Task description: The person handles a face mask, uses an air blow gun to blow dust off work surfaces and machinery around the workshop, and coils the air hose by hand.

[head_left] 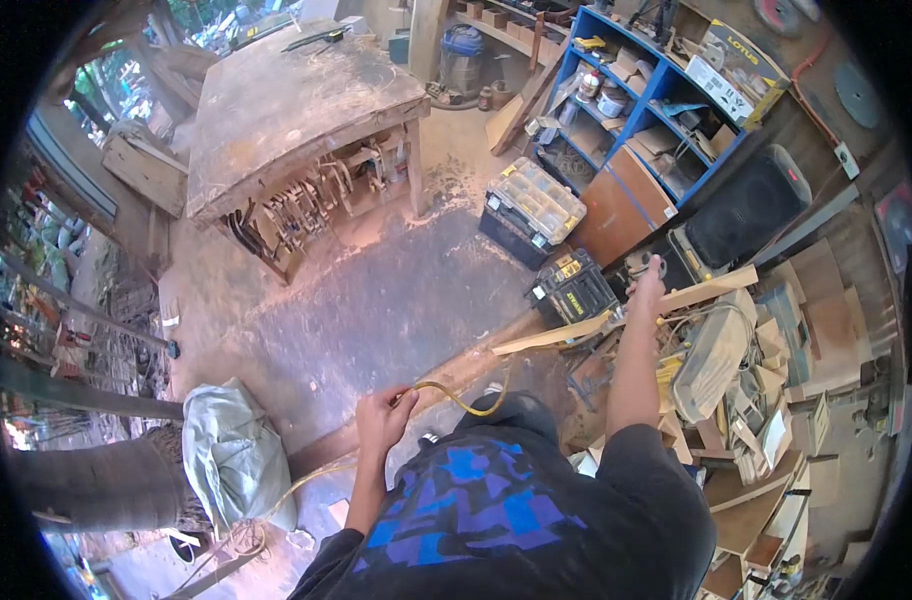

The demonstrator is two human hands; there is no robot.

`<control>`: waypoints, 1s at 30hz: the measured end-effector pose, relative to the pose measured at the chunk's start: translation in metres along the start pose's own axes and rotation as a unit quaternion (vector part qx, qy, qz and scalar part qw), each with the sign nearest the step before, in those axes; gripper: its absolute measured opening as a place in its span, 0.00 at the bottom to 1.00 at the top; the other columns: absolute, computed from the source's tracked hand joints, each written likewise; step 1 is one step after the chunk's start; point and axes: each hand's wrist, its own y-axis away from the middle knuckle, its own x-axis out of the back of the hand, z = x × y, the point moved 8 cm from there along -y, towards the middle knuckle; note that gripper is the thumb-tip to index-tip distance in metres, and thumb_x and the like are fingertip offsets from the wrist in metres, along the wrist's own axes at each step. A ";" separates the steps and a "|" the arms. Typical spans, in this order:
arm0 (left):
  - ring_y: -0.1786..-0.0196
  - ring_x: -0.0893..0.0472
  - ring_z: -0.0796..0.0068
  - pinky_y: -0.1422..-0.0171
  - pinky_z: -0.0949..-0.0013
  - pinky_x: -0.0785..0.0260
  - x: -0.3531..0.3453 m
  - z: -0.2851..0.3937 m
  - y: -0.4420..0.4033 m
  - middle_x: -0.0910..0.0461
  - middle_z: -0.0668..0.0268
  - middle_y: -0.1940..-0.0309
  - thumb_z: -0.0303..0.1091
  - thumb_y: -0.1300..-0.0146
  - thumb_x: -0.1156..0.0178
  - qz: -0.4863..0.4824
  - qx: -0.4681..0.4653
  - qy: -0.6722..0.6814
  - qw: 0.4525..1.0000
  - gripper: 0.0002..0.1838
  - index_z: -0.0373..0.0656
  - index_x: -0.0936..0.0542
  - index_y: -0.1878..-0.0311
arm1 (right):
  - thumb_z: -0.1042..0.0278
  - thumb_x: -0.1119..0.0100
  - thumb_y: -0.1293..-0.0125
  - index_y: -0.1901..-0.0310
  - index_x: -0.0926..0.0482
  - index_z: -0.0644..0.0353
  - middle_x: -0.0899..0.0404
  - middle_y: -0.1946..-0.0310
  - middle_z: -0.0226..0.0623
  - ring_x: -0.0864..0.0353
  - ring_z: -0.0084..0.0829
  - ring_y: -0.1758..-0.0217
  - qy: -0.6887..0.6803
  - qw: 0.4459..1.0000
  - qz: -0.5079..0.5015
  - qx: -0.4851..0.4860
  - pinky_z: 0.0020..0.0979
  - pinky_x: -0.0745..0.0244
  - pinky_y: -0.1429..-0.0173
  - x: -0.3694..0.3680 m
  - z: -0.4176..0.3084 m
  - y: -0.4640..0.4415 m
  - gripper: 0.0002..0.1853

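My left hand (pixel 381 420), in front of my body, is closed around a yellow cord or hose (pixel 456 398). From there it loops past my dark shirt towards the right, while a paler length trails to the floor on the left. My right hand (pixel 646 288) reaches far out to the right, fingers curled on a greyish object that I cannot make out. Behind that forearm crosses a long light wooden strip (pixel 711 288). Just left of this hand sits a black and yellow tool case (pixel 574 290).
A wooden workbench (pixel 296 90) with clamps beneath stands ahead. An organizer box (pixel 534 205), a blue shelf (pixel 626 110) and a black speaker (pixel 751 208) are at the right. Wood offcuts (pixel 721 360) crowd my right side; a pale sack (pixel 234 455) lies left.
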 end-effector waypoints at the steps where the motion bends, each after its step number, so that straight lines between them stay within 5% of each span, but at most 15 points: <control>1: 0.74 0.16 0.60 0.68 0.61 0.28 0.000 -0.004 -0.002 0.17 0.56 0.78 0.48 0.42 0.35 0.012 0.000 0.006 1.000 0.17 0.45 0.13 0.60 | 0.38 0.46 0.32 0.67 0.25 0.54 0.25 0.81 0.32 0.33 0.23 0.87 -0.003 0.999 -0.031 -0.006 0.25 0.40 0.86 -0.019 0.030 -0.028 0.24; 4: 0.75 0.17 0.63 0.68 0.63 0.29 0.001 -0.014 -0.012 0.18 0.57 0.79 0.47 0.42 0.34 0.041 0.066 0.039 0.996 0.17 0.43 0.13 0.61 | 0.39 0.45 0.33 0.71 0.22 0.67 0.25 0.83 0.37 0.28 0.30 0.86 0.006 0.999 -0.022 -0.034 0.33 0.36 0.82 -0.062 0.070 -0.043 0.30; 7: 0.75 0.18 0.65 0.68 0.64 0.30 0.006 -0.029 -0.028 0.19 0.57 0.80 0.47 0.42 0.34 0.079 0.119 0.013 0.990 0.16 0.43 0.14 0.62 | 0.36 0.46 0.35 0.72 0.20 0.75 0.20 0.80 0.45 0.20 0.38 0.79 0.161 0.985 -0.024 -0.057 0.39 0.27 0.71 -0.113 0.131 -0.061 0.36; 8: 0.77 0.22 0.69 0.69 0.65 0.32 0.011 -0.027 -0.032 0.21 0.59 0.82 0.45 0.42 0.34 0.102 0.116 0.003 0.988 0.15 0.41 0.14 0.63 | 0.35 0.49 0.34 0.66 0.19 0.77 0.16 0.71 0.52 0.16 0.46 0.68 0.206 0.972 -0.051 -0.101 0.43 0.23 0.59 -0.129 0.128 -0.033 0.39; 10: 0.80 0.28 0.78 0.72 0.68 0.36 0.022 -0.018 -0.043 0.26 0.64 0.85 0.41 0.42 0.34 0.151 0.106 -0.015 0.983 0.14 0.37 0.15 0.66 | 0.34 0.53 0.34 0.60 0.18 0.78 0.17 0.59 0.60 0.17 0.54 0.53 0.376 0.926 0.003 0.027 0.46 0.24 0.47 -0.160 0.150 -0.043 0.40; 11: 0.75 0.18 0.60 0.67 0.60 0.29 0.028 -0.014 -0.049 0.20 0.55 0.80 0.46 0.44 0.33 0.134 0.130 -0.067 0.980 0.15 0.44 0.13 0.64 | 0.34 0.54 0.33 0.57 0.20 0.78 0.19 0.56 0.61 0.18 0.53 0.50 0.382 0.924 -0.025 0.003 0.46 0.26 0.44 -0.174 0.166 -0.045 0.41; 13: 0.75 0.18 0.58 0.66 0.60 0.28 0.032 -0.008 -0.056 0.20 0.55 0.80 0.46 0.44 0.33 0.141 0.137 -0.109 0.974 0.15 0.44 0.13 0.64 | 0.33 0.58 0.32 0.49 0.23 0.78 0.22 0.50 0.64 0.21 0.53 0.43 0.394 0.914 -0.080 -0.044 0.44 0.30 0.38 -0.195 0.194 -0.047 0.43; 16: 0.73 0.17 0.57 0.65 0.60 0.27 0.030 0.006 -0.065 0.19 0.53 0.78 0.45 0.45 0.33 0.157 0.171 -0.134 0.963 0.15 0.43 0.13 0.64 | 0.35 0.57 0.32 0.51 0.20 0.75 0.20 0.51 0.62 0.20 0.53 0.45 0.388 0.921 0.002 -0.017 0.46 0.28 0.39 -0.208 0.205 -0.037 0.40; 19: 0.74 0.17 0.59 0.65 0.62 0.28 0.022 0.014 -0.067 0.18 0.53 0.78 0.43 0.45 0.33 0.200 0.183 -0.124 0.954 0.15 0.41 0.14 0.64 | 0.38 0.57 0.31 0.55 0.17 0.69 0.19 0.54 0.60 0.20 0.57 0.48 0.466 0.882 -0.035 -0.061 0.50 0.26 0.44 -0.226 0.176 0.001 0.35; 24: 0.76 0.20 0.66 0.66 0.64 0.30 0.012 0.033 -0.071 0.20 0.57 0.81 0.42 0.45 0.32 0.246 0.214 -0.111 0.939 0.14 0.40 0.14 0.65 | 0.39 0.55 0.31 0.56 0.18 0.70 0.18 0.58 0.59 0.19 0.57 0.53 0.410 0.908 -0.077 -0.030 0.52 0.26 0.48 -0.275 0.241 0.008 0.34; 30: 0.79 0.24 0.73 0.70 0.66 0.32 0.008 0.010 -0.075 0.22 0.62 0.83 0.43 0.44 0.32 0.261 0.273 -0.098 0.921 0.14 0.40 0.15 0.66 | 0.39 0.54 0.31 0.55 0.19 0.71 0.18 0.57 0.60 0.20 0.58 0.51 0.398 0.909 -0.105 -0.062 0.52 0.27 0.47 -0.318 0.235 0.002 0.34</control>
